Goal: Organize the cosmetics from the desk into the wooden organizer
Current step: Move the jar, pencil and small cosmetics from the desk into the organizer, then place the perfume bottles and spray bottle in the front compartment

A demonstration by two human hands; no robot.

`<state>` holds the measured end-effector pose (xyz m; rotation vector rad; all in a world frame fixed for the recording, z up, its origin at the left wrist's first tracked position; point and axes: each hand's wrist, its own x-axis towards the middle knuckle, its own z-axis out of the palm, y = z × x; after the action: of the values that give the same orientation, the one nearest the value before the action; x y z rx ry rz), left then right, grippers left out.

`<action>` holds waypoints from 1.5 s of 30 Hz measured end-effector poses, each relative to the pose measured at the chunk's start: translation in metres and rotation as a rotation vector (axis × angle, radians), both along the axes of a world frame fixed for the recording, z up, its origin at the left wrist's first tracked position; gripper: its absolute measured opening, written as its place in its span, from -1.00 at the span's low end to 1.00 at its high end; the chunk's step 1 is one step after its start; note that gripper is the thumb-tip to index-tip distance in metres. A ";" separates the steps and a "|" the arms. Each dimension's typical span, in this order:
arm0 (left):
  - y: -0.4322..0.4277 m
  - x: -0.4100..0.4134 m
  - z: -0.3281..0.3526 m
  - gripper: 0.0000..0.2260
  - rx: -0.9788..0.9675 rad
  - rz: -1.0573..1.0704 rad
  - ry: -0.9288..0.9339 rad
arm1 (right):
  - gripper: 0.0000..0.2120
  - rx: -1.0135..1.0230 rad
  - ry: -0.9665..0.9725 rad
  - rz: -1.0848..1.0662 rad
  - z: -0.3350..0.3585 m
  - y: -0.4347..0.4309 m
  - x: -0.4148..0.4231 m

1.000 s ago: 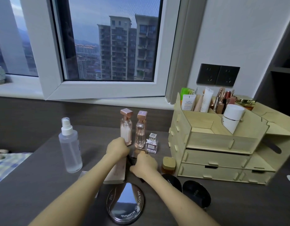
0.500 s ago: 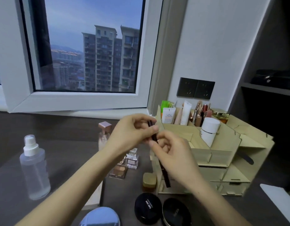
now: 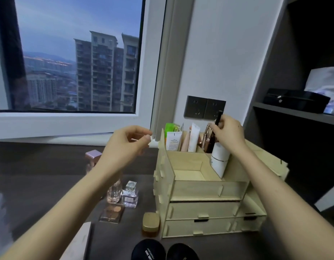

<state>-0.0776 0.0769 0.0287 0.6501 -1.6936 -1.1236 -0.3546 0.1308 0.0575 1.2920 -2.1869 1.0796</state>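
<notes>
The pale wooden organizer (image 3: 200, 186) stands on the dark desk, with tubes and lipsticks upright in its back compartments and a white jar (image 3: 219, 160) leaning in a top bin. My right hand (image 3: 229, 132) grips a thin black cosmetic pencil (image 3: 218, 117) upright over the back right compartment. Raised left of the organizer, my left hand (image 3: 126, 145) has loosely curled fingers and holds nothing that I can see. On the desk lie a clear perfume bottle (image 3: 130, 194), a tall pink-capped bottle (image 3: 114, 190), an eyeshadow palette (image 3: 111, 212), a gold case (image 3: 150, 221) and two black compacts (image 3: 148, 250).
A white box (image 3: 78, 243) lies at the desk's front left. Dark wall sockets (image 3: 204, 109) sit behind the organizer. A dark shelf unit at the right carries a black box (image 3: 295, 100). The window and its sill run along the back left.
My right hand carried the black pencil up and right to the organizer's back compartment. My left hand let go of the pencil and stayed left. The view tilted upward.
</notes>
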 end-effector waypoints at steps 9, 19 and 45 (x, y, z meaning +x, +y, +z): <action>-0.013 0.001 -0.013 -0.90 0.029 0.011 -0.036 | -0.53 0.216 0.013 -0.033 -0.012 -0.016 -0.014; -0.029 0.031 -0.035 -0.90 0.094 0.070 -0.057 | -0.74 0.256 0.499 -0.297 -0.016 -0.010 0.006; -0.050 0.098 -0.114 -0.65 0.080 0.460 -0.460 | -0.28 0.388 -0.340 0.317 -0.126 -0.081 0.212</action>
<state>0.0201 0.0266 -0.0850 1.3521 -1.7474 -0.7473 -0.1431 0.0499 -0.0683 1.7839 -2.6007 1.0882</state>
